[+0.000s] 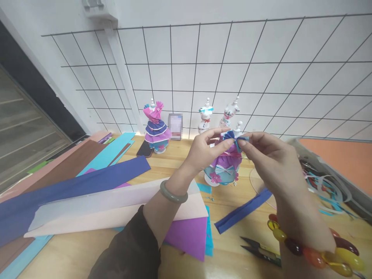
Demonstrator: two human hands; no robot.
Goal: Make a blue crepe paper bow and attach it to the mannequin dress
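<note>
A small mannequin in a purple and teal paper dress [228,161] stands on the table in front of me. At its top sits a blue paper bow [232,136], gathered in the middle. My left hand [205,149] pinches the bow's left side between thumb and fingers. From the other side, my right hand [266,155] pinches the bow's right end. White knob of the mannequin's neck [239,126] rises just above the bow. Part of the bodice is hidden behind my fingers.
Coloured paper strips [116,174] spread over the left of the table. A folded blue strip [244,209] and thread snips [260,250] lie near my right forearm. Behind stand another dressed mannequin [157,131], a phone [144,149] and two white mannequins [205,114]. Ribbon scraps [331,190] lie right.
</note>
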